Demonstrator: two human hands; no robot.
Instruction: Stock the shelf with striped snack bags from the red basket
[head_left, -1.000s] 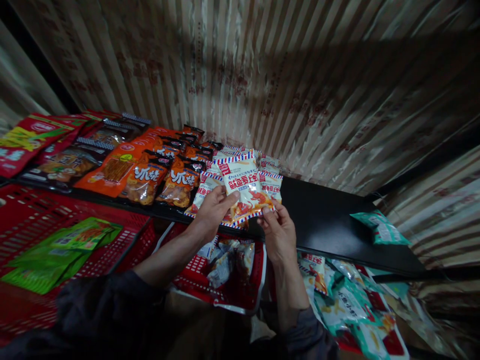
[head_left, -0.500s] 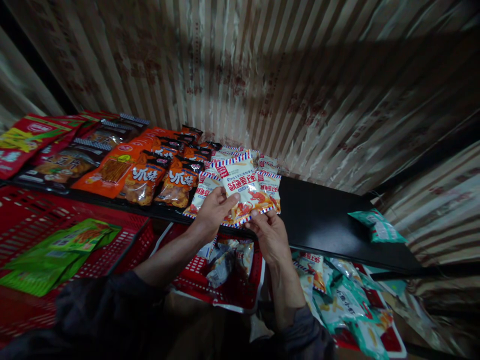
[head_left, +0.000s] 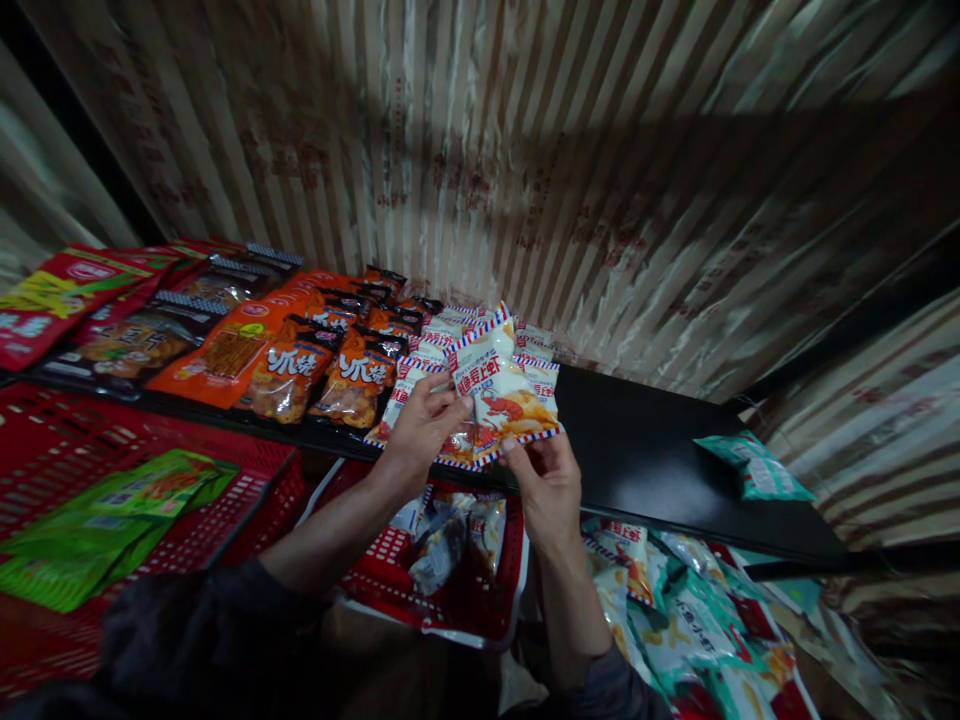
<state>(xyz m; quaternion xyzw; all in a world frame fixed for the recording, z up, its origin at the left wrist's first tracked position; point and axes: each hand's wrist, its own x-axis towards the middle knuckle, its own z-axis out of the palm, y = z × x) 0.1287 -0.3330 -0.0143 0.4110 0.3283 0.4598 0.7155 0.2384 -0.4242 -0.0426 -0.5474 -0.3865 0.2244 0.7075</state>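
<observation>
Between my two hands is a white snack bag (head_left: 501, 385) with a red-and-blue striped edge and orange pictures, tilted above the black shelf (head_left: 637, 440). My left hand (head_left: 429, 420) is closed on its left side, thumb across the front. At the lower right edge, my right hand (head_left: 544, 475) pinches the bag with thumb and fingers. Several matching white bags (head_left: 409, 385) lie on the shelf behind and to both sides of it. To their left are orange-and-black snack bags (head_left: 358, 375).
Further left on the shelf lie orange, dark and red packets (head_left: 64, 290). A teal bag (head_left: 754, 467) rests at the right end. Below stand a red basket (head_left: 469, 625) with a few bags, another with green packets (head_left: 112, 510), and one of teal bags (head_left: 694, 620).
The held bag has turned counterclockwise, its top right corner now higher and its lower right corner shifted right with my right hand. Both hands still hold it.
</observation>
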